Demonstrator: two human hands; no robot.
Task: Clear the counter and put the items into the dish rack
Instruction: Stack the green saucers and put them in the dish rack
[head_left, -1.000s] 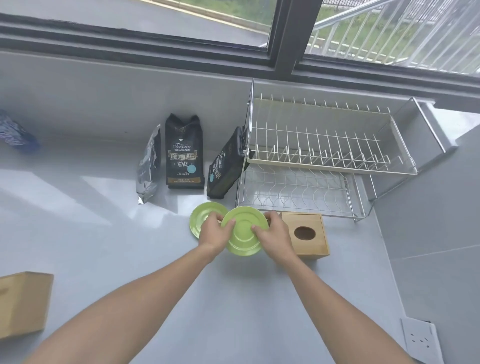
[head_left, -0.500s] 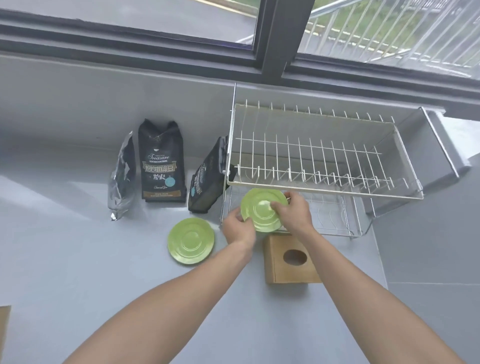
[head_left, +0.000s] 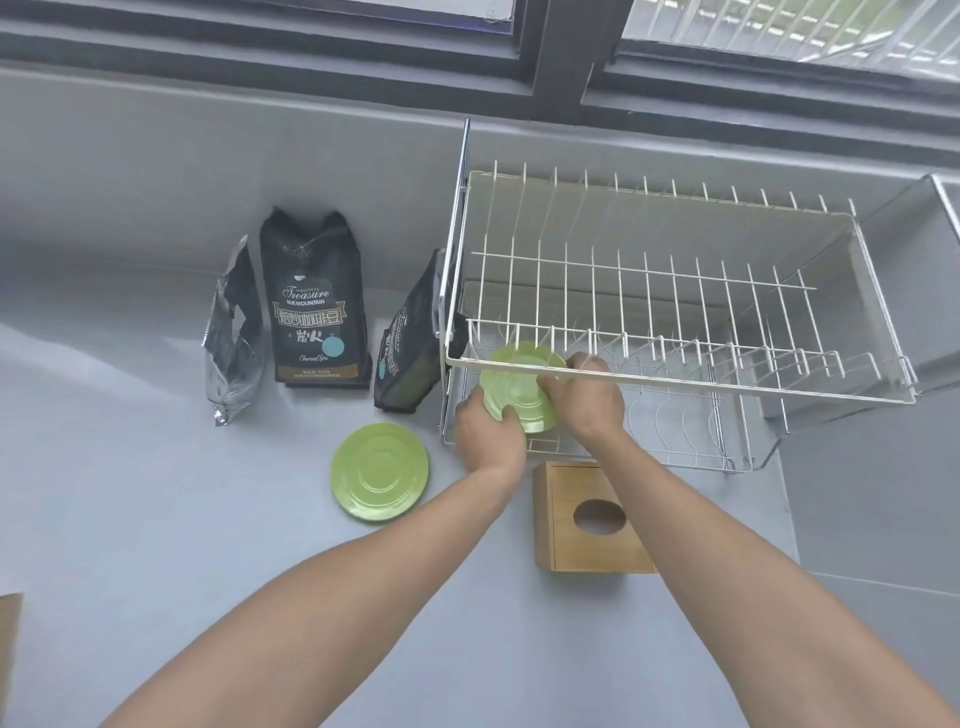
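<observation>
A green saucer (head_left: 517, 388) is tilted up at the front left of the two-tier wire dish rack (head_left: 675, 382), its top edge reaching behind the upper tier's front rail. My left hand (head_left: 488, 435) grips its lower left rim and my right hand (head_left: 587, 397) grips its right side. A second green saucer (head_left: 381, 471) lies flat on the grey counter, left of my left hand.
Three dark coffee bags (head_left: 314, 299) stand against the back wall left of the rack, one leaning on it. A wooden box (head_left: 592, 517) with a round hole sits in front of the rack under my right forearm. Another wooden piece (head_left: 8, 634) shows at the far left edge.
Both hands lifted one saucer off the other on the counter and carried it back to the rack's front left, into the lower tier's opening. The second saucer stayed on the counter.
</observation>
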